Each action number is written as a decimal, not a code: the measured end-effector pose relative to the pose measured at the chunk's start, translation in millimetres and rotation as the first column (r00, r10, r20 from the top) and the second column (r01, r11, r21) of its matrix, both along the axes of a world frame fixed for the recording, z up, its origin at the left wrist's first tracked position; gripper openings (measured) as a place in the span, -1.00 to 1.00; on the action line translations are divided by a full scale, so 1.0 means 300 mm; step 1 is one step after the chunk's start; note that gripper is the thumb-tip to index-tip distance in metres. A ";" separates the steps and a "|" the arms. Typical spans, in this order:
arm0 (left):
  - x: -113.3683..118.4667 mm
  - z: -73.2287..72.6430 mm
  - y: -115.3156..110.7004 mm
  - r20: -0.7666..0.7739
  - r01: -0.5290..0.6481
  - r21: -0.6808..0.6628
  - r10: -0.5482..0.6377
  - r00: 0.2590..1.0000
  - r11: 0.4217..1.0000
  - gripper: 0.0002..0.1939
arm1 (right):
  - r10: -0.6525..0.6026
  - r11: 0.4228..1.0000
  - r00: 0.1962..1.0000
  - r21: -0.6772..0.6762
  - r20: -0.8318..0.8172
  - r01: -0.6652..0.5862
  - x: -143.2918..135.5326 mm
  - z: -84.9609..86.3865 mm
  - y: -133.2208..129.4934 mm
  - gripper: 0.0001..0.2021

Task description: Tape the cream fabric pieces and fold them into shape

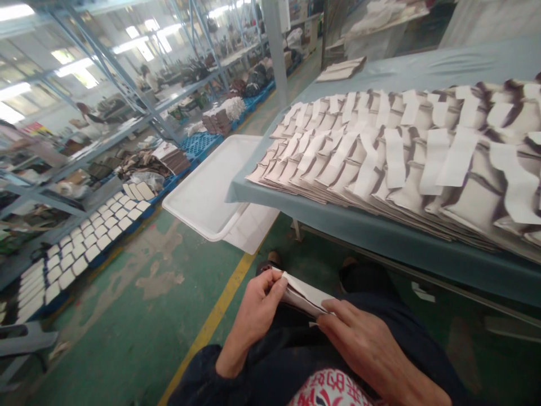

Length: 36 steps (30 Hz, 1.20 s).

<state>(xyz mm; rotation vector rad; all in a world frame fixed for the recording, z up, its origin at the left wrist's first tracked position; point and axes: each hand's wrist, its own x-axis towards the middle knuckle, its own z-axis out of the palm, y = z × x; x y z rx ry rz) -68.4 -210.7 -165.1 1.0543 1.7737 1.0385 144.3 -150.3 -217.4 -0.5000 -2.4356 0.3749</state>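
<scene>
Over my lap I hold a folded piece of off-white fabric (310, 294) with a dark edge along one side. My left hand (258, 304) pinches its left end between thumb and fingers. At the opposite end, my right hand (359, 332) grips it the same way. Just beyond, a table (262, 194) covered in blue-grey cloth carries overlapping rows of similar off-white pieces (338, 169) with dark edges. White strips (395, 158) lie across many of them. The underside of the held piece is hidden.
A white plastic tub (207, 197) stands against the table's left end. A small stack (341, 70) lies on the table's far corner. To the left, pale pieces (101, 230) sit in rows on blue pallets, beyond a yellow line (211, 321) on the green floor. People work farther back.
</scene>
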 end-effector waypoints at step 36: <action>0.136 0.009 0.067 0.126 -0.098 0.062 0.090 0.988 0.993 -0.53 | -0.052 0.995 0.989 0.076 -0.135 0.063 -0.057 0.156 0.048 -0.80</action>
